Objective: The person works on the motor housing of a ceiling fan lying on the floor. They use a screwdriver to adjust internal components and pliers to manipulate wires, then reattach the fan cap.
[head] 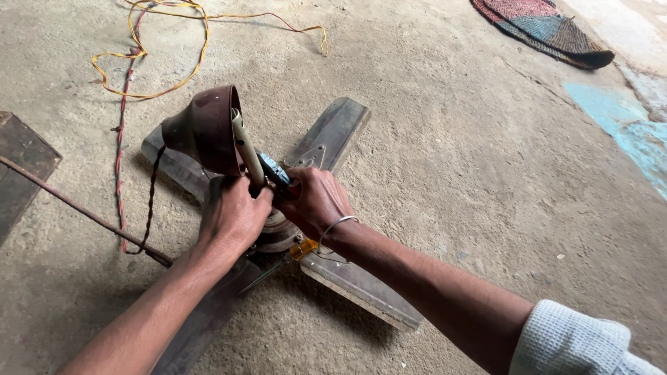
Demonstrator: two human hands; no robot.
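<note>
An old ceiling fan lies on the concrete floor, its dark blades (332, 132) spread around the motor hub (278, 232). A brown canopy cup (207, 130) sits on the pale down rod (246, 147), which rises from the hub. My left hand (235, 212) is closed around the base of the rod. Beside it, my right hand (313, 201), with a metal bangle on the wrist, grips pliers with blue handles (276, 170) at the rod's base. A screwdriver with a yellow handle (300, 250) lies on the blade just below my right wrist.
Yellow and red wires (163, 48) trail across the floor at the top left. A rusty thin rod (76, 205) runs from the left toward the fan, beside another blade (21, 153) at the left edge. A woven mat (545, 31) lies at the top right.
</note>
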